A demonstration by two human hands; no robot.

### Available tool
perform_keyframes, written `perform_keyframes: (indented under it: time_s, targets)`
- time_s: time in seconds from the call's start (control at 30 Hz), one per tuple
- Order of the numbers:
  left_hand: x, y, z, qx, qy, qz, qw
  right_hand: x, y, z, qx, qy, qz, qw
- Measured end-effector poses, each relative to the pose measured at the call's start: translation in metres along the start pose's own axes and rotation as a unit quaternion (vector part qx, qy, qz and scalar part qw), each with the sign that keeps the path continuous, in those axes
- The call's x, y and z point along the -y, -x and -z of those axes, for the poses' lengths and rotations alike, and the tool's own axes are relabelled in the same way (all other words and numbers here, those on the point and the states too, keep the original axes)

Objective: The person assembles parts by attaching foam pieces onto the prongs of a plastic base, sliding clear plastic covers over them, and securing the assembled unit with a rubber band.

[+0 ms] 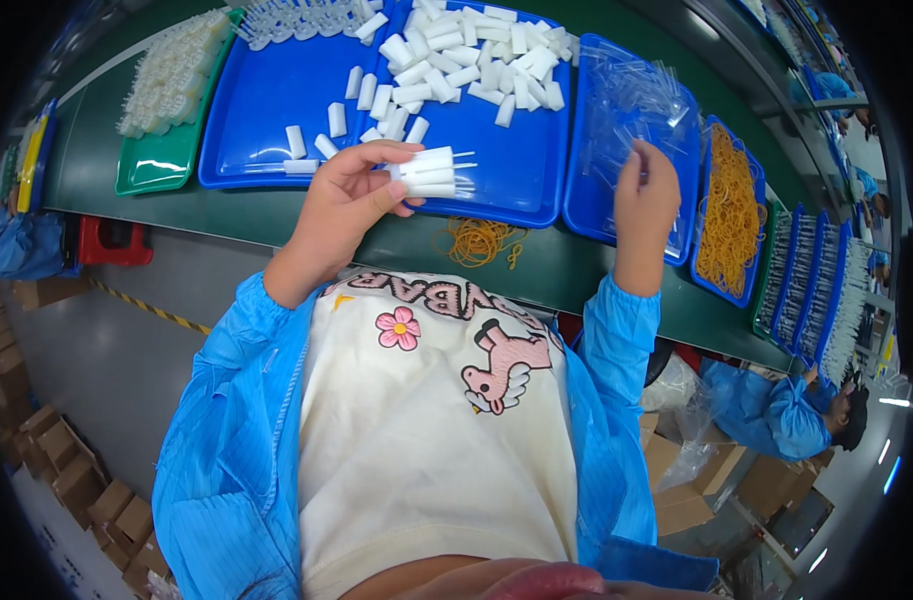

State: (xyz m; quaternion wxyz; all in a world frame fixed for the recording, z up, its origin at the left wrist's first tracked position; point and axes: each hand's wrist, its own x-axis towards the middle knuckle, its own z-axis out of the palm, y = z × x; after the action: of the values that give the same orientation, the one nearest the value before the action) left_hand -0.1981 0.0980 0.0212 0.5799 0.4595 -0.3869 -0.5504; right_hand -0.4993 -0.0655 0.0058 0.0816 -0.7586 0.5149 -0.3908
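Left hand [362, 190] clamps white blocks [432, 172] by a blue tray's [527, 175] near edge; right hand [649, 192] near clear tubes [627, 88], whether its fingers meet, I cannot tell.

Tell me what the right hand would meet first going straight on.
Most likely the clear plastic pieces in the blue tray, just beyond the right hand's fingertips; its height above them is unclear.

Matt white blocks [463, 76] with smooth faces, trays [507, 165] of glossy blue plastic, slender pieces [647, 95] of clear shiny plastic, jacket [232, 410] of creased blue cloth.
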Motion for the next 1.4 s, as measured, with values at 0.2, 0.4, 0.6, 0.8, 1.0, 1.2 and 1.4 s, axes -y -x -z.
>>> perform_keyframes:
  time_s: [0.2,0.4,0.6,0.8,1.0,1.2,1.4]
  targets:
    - [0.004,-0.004,0.0,0.023,0.04,0.011,0.999,0.069,0.023,0.018,0.177,-0.545,-0.25,0.78]
    - [0.008,-0.004,-0.002,0.046,0.056,0.004,0.997,0.098,0.036,-0.001,0.212,-0.562,-0.229,0.766]
    - [0.005,-0.001,0.001,0.048,0.065,0.007,0.997,0.1,0.037,-0.005,0.199,-0.554,-0.224,0.777]
    - [0.005,0.003,0.002,0.05,0.067,0.011,0.996,0.109,0.043,-0.01,0.252,-0.536,-0.207,0.779]
    - [0.009,0.002,0.005,0.044,0.058,-0.032,0.997,0.112,0.045,-0.012,0.244,-0.518,-0.204,0.794]
    - [0.0,0.002,0.006,0.081,-0.011,-0.051,0.995,0.118,0.052,-0.018,0.208,-0.541,-0.206,0.788]
    - [-0.023,0.002,0.01,0.108,-0.242,-0.022,0.964,0.118,0.057,-0.025,0.203,-0.566,-0.262,0.754]
